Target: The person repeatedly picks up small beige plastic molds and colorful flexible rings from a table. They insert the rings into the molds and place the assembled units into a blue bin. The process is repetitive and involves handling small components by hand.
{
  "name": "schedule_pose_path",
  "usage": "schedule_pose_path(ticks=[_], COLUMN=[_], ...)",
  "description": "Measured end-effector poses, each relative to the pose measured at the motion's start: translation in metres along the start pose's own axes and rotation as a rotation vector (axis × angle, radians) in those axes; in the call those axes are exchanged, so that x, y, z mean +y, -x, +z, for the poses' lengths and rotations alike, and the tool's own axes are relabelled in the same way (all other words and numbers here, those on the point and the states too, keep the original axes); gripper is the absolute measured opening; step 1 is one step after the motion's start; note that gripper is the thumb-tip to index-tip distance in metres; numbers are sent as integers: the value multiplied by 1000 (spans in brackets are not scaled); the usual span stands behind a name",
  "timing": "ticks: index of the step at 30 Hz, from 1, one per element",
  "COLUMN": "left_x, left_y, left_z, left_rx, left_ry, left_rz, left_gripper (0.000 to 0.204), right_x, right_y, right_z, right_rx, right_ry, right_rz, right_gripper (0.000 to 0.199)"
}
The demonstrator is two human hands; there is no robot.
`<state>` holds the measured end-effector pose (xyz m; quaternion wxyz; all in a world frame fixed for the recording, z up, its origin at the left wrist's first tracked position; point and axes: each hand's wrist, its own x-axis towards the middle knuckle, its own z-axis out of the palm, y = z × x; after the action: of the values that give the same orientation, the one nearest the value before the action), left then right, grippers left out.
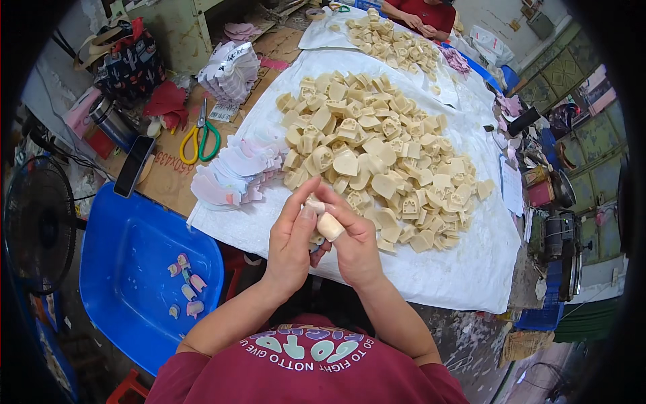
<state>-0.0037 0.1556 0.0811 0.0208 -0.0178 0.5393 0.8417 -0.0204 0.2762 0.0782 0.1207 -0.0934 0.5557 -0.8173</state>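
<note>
Above the table's front edge, my left hand (291, 246) and my right hand (354, 250) come together, fingers closed around a small cream shoe heel (315, 238). Most of that heel is hidden by my fingers and thumbs. A pale cream wrap (330, 227) appears to cover my right thumb. Just beyond my hands lies a large heap of cream plastic shoe heels (377, 158), spread on a white cloth (431, 276). Left of the heap, nearest my left hand, a fanned stack of shiny pale-pink cut pieces (232, 172) rests on the cloth.
A blue tub (128, 269) at my lower left holds several covered heels (195, 283). Scissors (200, 135), a phone (134, 165) and a steel flask (113, 121) occupy the table's left side. A fan (42, 225) stands far left. Another person (425, 19) sits at the far end.
</note>
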Motion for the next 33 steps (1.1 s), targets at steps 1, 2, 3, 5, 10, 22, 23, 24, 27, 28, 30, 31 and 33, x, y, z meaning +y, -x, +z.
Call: schedule_pose_path(ticks=[1, 2, 3, 5, 10, 22, 23, 24, 27, 28, 30, 31, 33], left_x=[0, 2, 3, 13, 14, 17, 16, 14, 11, 12, 14, 17, 25], left_y=[-1, -3, -5, -6, -9, -2, -2, -1, -5, -7, -12, -15, -19], left_z=[0, -1, -1, -4, -19, -20, -19, -18, -28, -33, -36, -36, -32], left_rx=[2, -1, -3, -24, -240, -459, -435, -405, -428, -458, -461, -450, -480], left_ry=[-8, 63, 132, 283, 66, 474, 469, 464, 338, 275, -203, -440, -732], left_rz=[-22, -62, -101, -203, -222, -240, -218, -195, -138, -120, 190, 343, 587], left_gripper=[50, 50, 49, 49, 58, 87, 90, 94, 98, 98, 94, 93, 88], right_x=[2, 2, 0, -1, 7, -7, -2, -3, -5, -1, -3, -10, -15], right_y=[0, -1, -1, -3, -5, -1, 2, 3, 3, 0, -2, -1, 2], right_z=[1, 2, -1, -11, -20, -42, -41, -33, -19, -24, -29, -34, -42], right_rx=[15, 36, -10, -82, -105, -301, -317, -248, -141, -172, -107, -11, 46], right_ry=[62, 132, 139, 236, 730, 243, 32, -16, -79, -46, -63, -112, -130], right_rz=[-30, -19, 16, -18, -468, -238, -157, -82, 10, -49, 8, 124, 273], right_gripper=[29, 31, 32, 36, 49, 56, 55, 53, 47, 45, 38, 35, 28])
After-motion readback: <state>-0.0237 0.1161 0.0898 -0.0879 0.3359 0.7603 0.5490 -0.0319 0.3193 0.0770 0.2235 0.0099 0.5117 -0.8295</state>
